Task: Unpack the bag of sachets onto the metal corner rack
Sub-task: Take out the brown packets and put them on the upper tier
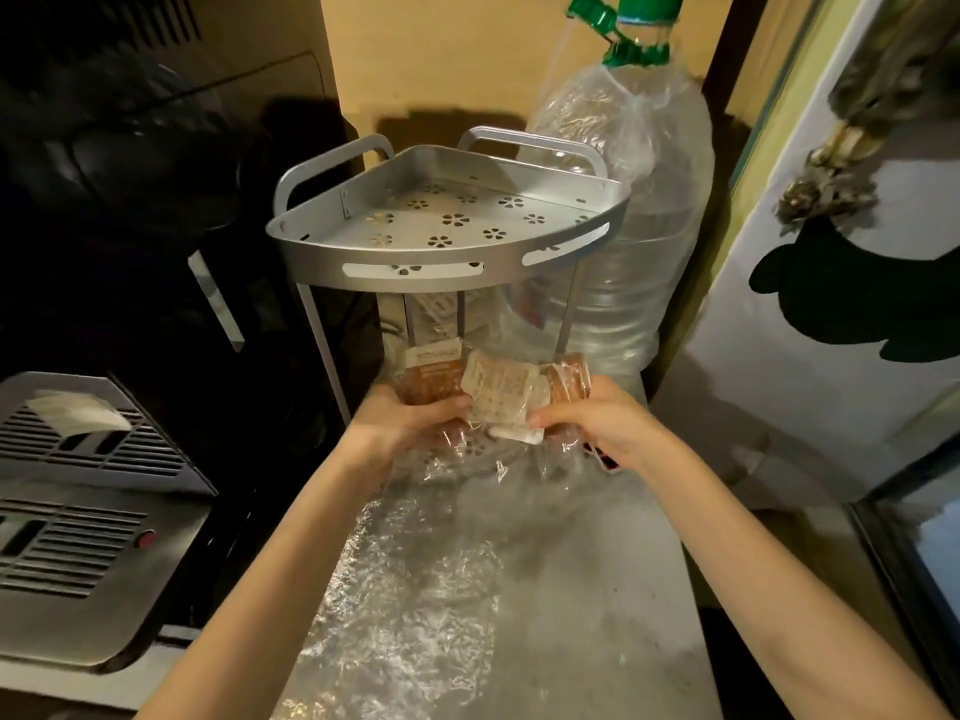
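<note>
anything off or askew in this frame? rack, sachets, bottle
Nothing spilled or damaged. The metal corner rack stands level, its top shelf bare. Both hands, left hand and right hand, hold the sachets in a clear bag. The big bottle is upright, its green cap flipped open.

Print on the white and brown sachets (496, 394) too blurred to read; lower shelf of the grey metal corner rack (441, 262) mostly hidden behind them; tall clear plastic bottle (639, 200) with green cap cut off at the top edge
</note>
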`<state>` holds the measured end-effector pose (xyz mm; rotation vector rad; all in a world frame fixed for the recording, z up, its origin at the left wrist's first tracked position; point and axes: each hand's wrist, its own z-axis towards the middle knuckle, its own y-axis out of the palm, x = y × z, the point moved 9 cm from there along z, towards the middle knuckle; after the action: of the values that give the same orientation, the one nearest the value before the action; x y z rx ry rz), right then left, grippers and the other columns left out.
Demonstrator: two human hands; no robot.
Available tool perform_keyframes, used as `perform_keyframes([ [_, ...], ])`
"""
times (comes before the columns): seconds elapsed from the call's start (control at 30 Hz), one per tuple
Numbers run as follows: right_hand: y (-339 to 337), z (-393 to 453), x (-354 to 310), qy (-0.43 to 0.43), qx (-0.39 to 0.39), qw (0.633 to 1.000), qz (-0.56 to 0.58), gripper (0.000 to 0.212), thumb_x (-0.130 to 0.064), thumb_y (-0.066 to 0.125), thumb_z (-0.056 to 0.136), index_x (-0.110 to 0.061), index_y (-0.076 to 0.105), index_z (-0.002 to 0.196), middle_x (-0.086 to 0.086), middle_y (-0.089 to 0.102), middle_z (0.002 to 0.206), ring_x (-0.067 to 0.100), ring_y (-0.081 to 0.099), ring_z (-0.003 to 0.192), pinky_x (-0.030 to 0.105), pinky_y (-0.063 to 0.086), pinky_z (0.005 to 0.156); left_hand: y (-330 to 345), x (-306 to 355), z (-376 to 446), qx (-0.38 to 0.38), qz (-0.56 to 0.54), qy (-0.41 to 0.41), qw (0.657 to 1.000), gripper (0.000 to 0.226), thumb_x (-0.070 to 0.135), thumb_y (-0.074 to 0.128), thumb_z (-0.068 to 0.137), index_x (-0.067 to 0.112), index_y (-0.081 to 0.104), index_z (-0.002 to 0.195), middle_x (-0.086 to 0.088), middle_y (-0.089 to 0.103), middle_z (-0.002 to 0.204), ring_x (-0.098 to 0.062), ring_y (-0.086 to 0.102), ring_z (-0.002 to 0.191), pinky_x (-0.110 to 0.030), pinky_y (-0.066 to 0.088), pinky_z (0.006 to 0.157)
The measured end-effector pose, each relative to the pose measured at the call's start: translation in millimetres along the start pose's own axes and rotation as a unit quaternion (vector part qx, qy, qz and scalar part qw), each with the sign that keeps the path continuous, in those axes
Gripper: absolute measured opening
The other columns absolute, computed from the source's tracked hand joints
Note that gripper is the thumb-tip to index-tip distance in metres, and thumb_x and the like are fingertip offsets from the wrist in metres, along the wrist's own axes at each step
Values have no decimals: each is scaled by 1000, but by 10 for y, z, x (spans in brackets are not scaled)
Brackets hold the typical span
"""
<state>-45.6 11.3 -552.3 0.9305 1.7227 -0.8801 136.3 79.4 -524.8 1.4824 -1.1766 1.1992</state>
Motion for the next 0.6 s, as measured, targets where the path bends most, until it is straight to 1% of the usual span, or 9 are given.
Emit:
perform_keyframes([
  [0.07,-59,-70,-233,-44,12,999,9,34,-2,79,60,-10,70,93,12,74,96,29,69,92,45,54,86,61,310,-86,-9,13,64,998,23,0,69,73,7,66,95,6,74,69,-8,70,62,-19,56,53],
  [0.13,-130,-158,-534,-96,32,995,14,33,1,78,60,-9,70,91,13,73,97,27,69,92,46,53,88,105,635,-184,-6,38,130,991,28,6,72,69,11,69,96,10,75,74,-10,71,71,-21,58,63],
  [0.17,-155,-210,-701,-123,39,992,15,31,4,77,61,-10,70,88,13,73,96,26,69,91,44,54,87,120,803,-243,-1,48,160,986,29,12,74,65,14,70,93,9,75,76,-12,71,74,-23,58,67],
  [0.23,-184,-334,-1055,-175,41,983,25,29,9,73,63,-10,68,85,12,72,91,21,70,84,36,58,79,157,1140,-354,1,55,212,976,26,18,73,60,17,72,86,7,75,73,-12,71,68,-22,57,63],
  [0.3,-235,-454,-1396,-219,48,974,38,26,12,71,65,-5,67,83,11,69,84,16,69,73,30,60,68,199,1470,-430,-1,65,255,965,20,17,73,61,15,71,81,7,73,65,-9,68,59,-21,54,56],
  [0.33,-271,-504,-1562,-236,54,969,42,24,13,70,65,-3,67,82,12,69,82,17,68,70,29,60,66,215,1634,-456,0,71,274,959,15,15,73,64,14,71,80,7,73,62,-7,68,58,-21,54,55],
  [0.4,-332,-603,-1912,-271,64,960,39,23,11,71,64,-7,68,78,8,70,77,18,68,70,32,59,70,227,1968,-489,6,76,310,948,8,7,71,71,11,70,78,9,71,57,-5,67,55,-19,55,52],
  [0.5,-424,-737,-2403,-313,80,946,25,23,7,74,62,-12,69,72,-1,72,68,19,69,71,45,55,81,251,2452,-540,7,79,354,932,5,8,71,72,12,71,75,6,70,55,-7,66,53,-21,54,50],
  [0.6,-504,-876,-2837,-345,98,934,7,23,-3,80,56,-11,70,75,11,73,80,30,70,80,55,53,84,283,2873,-582,-10,81,383,920,8,11,71,71,10,71,79,3,71,60,-12,67,58,-27,57,56],
])
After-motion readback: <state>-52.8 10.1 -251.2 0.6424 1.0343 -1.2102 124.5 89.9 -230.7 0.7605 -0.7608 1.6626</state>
